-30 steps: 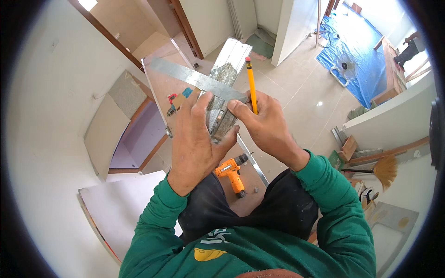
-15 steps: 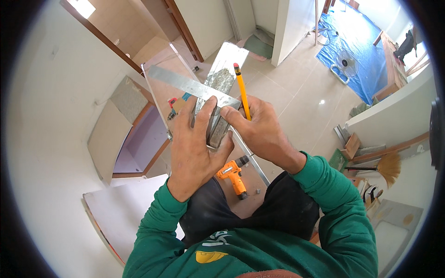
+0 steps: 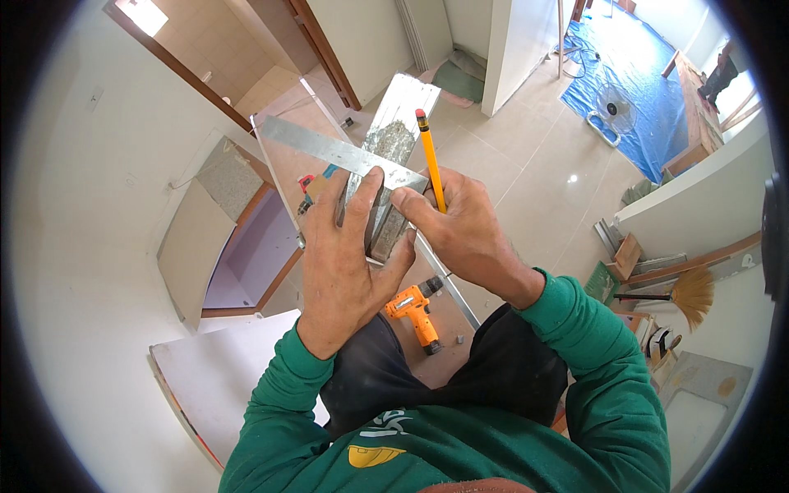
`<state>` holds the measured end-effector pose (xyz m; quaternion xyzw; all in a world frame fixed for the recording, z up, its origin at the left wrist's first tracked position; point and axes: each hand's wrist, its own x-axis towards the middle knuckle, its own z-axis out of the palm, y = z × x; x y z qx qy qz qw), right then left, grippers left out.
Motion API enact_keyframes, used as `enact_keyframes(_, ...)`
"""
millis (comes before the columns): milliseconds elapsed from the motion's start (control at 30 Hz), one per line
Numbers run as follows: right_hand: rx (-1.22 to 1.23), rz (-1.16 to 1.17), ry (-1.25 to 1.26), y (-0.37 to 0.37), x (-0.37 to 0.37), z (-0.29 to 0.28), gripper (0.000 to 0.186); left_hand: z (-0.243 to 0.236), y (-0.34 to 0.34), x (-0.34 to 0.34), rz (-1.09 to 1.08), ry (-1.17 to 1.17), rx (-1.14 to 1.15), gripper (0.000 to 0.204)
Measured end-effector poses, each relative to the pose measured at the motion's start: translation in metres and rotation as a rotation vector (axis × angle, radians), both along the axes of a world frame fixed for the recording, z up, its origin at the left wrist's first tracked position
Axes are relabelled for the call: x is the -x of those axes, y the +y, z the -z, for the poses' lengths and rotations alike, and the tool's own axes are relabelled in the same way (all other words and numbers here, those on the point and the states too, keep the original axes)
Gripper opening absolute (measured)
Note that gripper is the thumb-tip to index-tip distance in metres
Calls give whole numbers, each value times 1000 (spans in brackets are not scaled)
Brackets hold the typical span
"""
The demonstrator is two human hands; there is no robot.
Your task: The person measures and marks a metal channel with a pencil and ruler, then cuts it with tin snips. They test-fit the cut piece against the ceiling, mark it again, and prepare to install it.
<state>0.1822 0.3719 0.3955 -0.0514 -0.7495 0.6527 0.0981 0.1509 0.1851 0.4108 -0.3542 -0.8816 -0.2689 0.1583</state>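
A try square [image 3: 308, 146] lies with its flat steel blade across a worn, whitish-grey metal bar [image 3: 404, 103] that points away from me. My left hand [image 3: 339, 263] grips the square and bar together, its fingers over the blade and its thumb at the bar's near end. Between the fingers of my right hand [image 3: 470, 234] stands a yellow pencil [image 3: 430, 152], eraser end up. The right thumb presses on the blade's right end. The pencil's tip is hidden behind the hand and the square's edge.
An orange cordless drill [image 3: 414, 314] lies below my hands, between my knees. Left are an open cabinet box [image 3: 255, 242] and a pale panel [image 3: 234, 353]. Right stand a straw broom [image 3: 690, 297] and offcuts. A fan [image 3: 615, 107] sits on blue sheeting [image 3: 649, 135] farther off.
Both hands, the square and the pencil stay almost in place. The pencil's eraser end has tipped very slightly.
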Motion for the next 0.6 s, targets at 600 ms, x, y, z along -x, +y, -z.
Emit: enact_keyframes(600, -336, 179, 250, 59, -4, -34, 48, -10, -2, -5, -12, -31, 14, 77)
